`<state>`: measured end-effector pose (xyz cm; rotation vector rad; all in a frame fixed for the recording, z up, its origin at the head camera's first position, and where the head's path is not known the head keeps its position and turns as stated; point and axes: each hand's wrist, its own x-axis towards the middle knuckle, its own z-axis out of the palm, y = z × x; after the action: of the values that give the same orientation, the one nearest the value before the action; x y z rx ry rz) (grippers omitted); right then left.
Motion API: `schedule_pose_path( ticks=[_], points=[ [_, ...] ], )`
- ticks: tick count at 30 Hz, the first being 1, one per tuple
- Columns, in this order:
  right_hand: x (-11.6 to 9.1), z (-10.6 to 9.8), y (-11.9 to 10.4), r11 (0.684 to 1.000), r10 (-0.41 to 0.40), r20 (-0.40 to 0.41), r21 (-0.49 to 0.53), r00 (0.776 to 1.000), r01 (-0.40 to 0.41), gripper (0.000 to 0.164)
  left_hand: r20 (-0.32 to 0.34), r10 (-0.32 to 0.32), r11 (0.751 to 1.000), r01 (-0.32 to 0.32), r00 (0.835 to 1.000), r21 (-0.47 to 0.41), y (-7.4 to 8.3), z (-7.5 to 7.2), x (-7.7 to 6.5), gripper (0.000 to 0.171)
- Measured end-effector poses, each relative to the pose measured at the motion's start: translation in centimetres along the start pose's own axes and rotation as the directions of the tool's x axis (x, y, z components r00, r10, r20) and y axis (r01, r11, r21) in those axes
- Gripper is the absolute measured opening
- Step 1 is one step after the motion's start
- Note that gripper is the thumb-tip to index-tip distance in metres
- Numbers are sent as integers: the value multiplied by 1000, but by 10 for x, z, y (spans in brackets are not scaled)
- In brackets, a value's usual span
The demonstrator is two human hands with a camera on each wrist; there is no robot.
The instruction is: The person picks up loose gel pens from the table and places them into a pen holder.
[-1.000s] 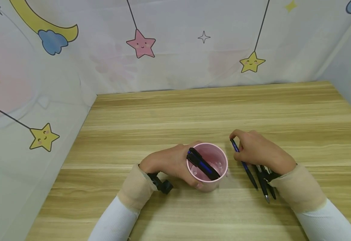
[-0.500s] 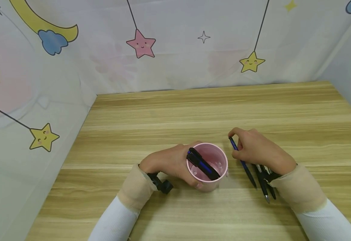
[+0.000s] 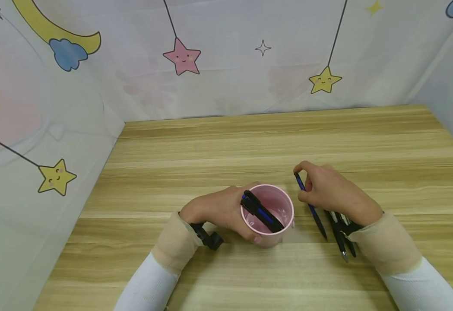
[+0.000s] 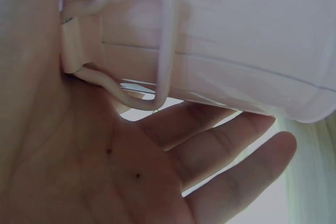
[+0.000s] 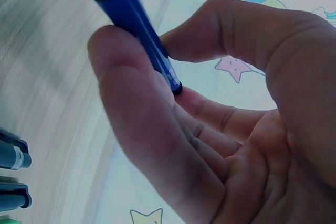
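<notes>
My left hand grips a pink cup, thumb on the near side and fingers round the far side. In the left wrist view its loop handle lies by the palm. Black pens with blue parts lean inside the cup, tops over the left rim. To the right, my right hand pinches a blue pen near its end between thumb and fingers. The pen's black tip points down toward me, close over the table. Several black pens lie under my right wrist, partly hidden.
The wood-grain table spreads around both hands. A pale cloth with printed stars, moon and clouds stands behind and at the sides. Pen ends show at the left edge of the right wrist view.
My right hand has moved slightly away from me and left, with the blue pen; the pen's tip has shifted up and away from the loose pens. My left hand and the cup stay still.
</notes>
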<state>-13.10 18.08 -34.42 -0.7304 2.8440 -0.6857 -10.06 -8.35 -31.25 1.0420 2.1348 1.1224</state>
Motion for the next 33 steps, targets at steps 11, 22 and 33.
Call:
schedule_pose_path(
  ticks=[11, 22, 33],
  points=[
    [0, -2, -3, 1000, 0, -33, 7, 999, 0, 48, 11, 1, 1000, 0, 1000, -15, 2, -2, 0, 78],
    [1, -3, -4, 1000, 4, -38, 16, 999, -3, 49, 13, 30, 999, -30, 999, -12, -23, 3, 6, 82],
    [0, -4, -5, 1000, 4, -51, 29, 999, -3, 50, 11, 23, 1000, -23, 1000, -17, -11, 1, 3, 81]
  ],
)
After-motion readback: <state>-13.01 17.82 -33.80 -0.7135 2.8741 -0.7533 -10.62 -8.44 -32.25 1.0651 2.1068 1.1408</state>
